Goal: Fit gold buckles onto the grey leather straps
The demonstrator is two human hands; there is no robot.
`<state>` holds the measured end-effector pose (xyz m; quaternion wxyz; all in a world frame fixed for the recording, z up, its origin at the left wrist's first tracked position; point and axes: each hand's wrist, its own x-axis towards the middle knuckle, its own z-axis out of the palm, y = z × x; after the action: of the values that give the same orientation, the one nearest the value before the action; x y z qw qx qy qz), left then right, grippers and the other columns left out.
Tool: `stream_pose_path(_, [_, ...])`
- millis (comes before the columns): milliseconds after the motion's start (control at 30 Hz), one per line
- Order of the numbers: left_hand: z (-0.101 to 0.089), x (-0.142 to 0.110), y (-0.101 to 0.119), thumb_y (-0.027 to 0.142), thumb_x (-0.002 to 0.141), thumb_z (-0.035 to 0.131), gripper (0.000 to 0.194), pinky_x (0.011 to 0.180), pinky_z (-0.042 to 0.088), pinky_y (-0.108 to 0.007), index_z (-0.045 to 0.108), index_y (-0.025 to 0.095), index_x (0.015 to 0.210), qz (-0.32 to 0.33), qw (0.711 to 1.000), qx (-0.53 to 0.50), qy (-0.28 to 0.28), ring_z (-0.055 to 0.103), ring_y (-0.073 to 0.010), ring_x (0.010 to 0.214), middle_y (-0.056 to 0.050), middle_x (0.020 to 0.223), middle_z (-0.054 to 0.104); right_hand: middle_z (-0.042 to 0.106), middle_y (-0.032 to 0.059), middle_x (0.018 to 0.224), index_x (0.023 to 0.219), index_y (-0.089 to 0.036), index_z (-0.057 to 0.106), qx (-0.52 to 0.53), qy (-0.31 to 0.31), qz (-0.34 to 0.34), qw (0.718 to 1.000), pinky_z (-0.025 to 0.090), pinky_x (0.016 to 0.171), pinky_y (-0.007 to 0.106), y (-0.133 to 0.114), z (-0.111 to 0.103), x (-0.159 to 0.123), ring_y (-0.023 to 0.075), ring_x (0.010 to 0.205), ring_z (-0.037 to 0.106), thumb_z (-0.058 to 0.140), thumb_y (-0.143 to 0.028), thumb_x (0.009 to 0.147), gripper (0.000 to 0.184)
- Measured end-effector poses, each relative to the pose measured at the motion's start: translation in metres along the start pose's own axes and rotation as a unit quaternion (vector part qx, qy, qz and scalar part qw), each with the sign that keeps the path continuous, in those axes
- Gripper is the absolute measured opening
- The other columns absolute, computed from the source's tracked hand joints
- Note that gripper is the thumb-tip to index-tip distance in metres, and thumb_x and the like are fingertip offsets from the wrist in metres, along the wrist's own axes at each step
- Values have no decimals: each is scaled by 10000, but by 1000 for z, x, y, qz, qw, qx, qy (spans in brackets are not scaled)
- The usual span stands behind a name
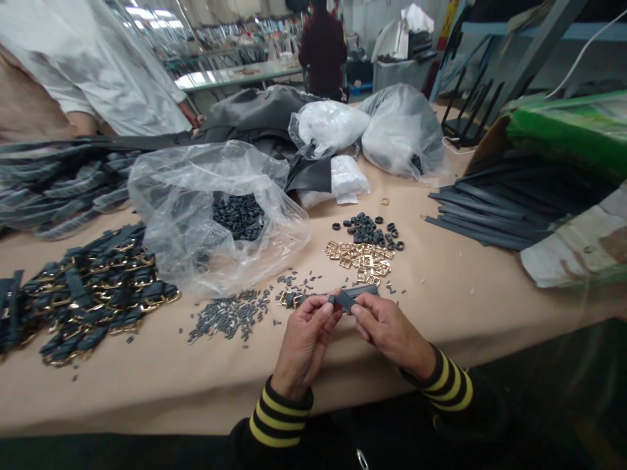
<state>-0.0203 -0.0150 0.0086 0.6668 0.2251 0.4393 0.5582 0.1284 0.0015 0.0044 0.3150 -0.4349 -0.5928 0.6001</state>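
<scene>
My left hand (306, 339) and my right hand (392, 333) meet above the tan-covered table (147, 391), both pinching a short dark grey strap (347, 300). Just past my fingertips lies a gold buckle on a dark strap piece (289, 299). Farther ahead are a heap of gold metal buckles (357, 261) and a small pile of black rubber rings (369, 232). Tiny grey pieces (230, 314) are scattered left of my hands. Buckled dark straps (93, 294) lie in a mass at the left.
A clear plastic bag of black rings (220, 215) and white-filled bags (401, 134) stand behind the piles. Long dark strips (490, 209) lie at the right by a green box (563, 127). Two co-workers (323, 52) stand beyond the table.
</scene>
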Motion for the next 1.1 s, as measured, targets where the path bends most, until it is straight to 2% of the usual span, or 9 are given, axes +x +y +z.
stream_pose_path(200, [5, -8, -4, 175, 736, 619, 178, 940, 425, -350, 493, 158, 861, 35, 999, 2, -18, 587, -186, 1022, -96, 1128, 615, 465, -43, 520, 784, -165, 501, -89, 14, -14, 996, 324, 468, 203, -8, 6, -6, 87, 465, 416, 399, -300, 878, 194])
stream_pose_path(333, [6, -13, -11, 198, 752, 602, 164, 935, 425, -374, 504, 156, 876, 78, 994, 77, -16, 590, -203, 1018, -121, 1165, 590, 457, -37, 547, 725, -168, 508, -131, -11, -47, 990, 317, 480, 211, -13, 1, -8, 90, 487, 403, 414, -268, 866, 197])
stream_pose_path(467, [8, -19, -18, 247, 795, 552, 139, 934, 419, -392, 526, 153, 895, 124, 981, 150, -4, 583, -217, 1027, -137, 1215, 550, 435, -48, 533, 725, -168, 494, -96, -38, -42, 994, 307, 471, 208, -12, -1, -9, 82, 467, 380, 400, -276, 877, 209])
stream_pose_path(567, [13, -21, -23, 283, 832, 496, 140, 942, 408, -398, 521, 159, 893, 149, 977, 149, 6, 582, -213, 1028, -129, 1226, 541, 421, -55, 515, 754, -167, 475, -39, -17, -39, 998, 321, 476, 208, -8, 6, -11, 84, 460, 382, 363, -312, 897, 232])
stream_pose_path(700, [20, -19, -32, 278, 830, 502, 115, 922, 421, -360, 505, 166, 855, 177, 968, 173, 47, 583, -194, 1015, -99, 1115, 605, 388, -65, 509, 772, -173, 453, -3, 22, -45, 999, 322, 465, 207, -4, 17, -12, 85, 451, 381, 350, -344, 903, 240])
stream_pose_path(833, [18, -15, -37, 303, 839, 483, 146, 871, 448, -333, 468, 191, 932, 146, 978, 139, 59, 607, -162, 939, -67, 1001, 638, 386, -65, 515, 860, -168, 464, -21, 38, -30, 999, 328, 462, 214, 2, 17, -10, 92, 447, 398, 313, -393, 912, 276])
stream_pose_path(933, [11, -10, -34, 325, 820, 505, 213, 817, 474, -333, 462, 185, 974, 109, 988, 97, 48, 620, -166, 879, -53, 915, 648, 499, -22, 629, 1001, -169, 456, -39, 52, -20, 998, 363, 492, 222, 7, 16, -8, 103, 505, 470, 294, -429, 914, 318])
stream_pose_path(1033, [7, -8, -28, 307, 768, 576, 226, 797, 475, -304, 552, 151, 931, 72, 979, 190, 0, 606, -174, 872, -54, 904, 644, 587, 53, 837, 1045, -173, 453, -52, 49, -28, 997, 421, 609, 250, 10, 15, -6, 147, 712, 567, 323, -447, 903, 335])
stream_pose_path(1100, [6, -7, -24, 292, 754, 593, 250, 806, 466, -293, 580, 142, 953, 50, 969, 239, -38, 594, -178, 894, -61, 935, 643, 604, 53, 819, 1015, -171, 465, -56, 33, -28, 998, 428, 634, 258, 12, 15, -5, 156, 727, 581, 336, -446, 900, 325])
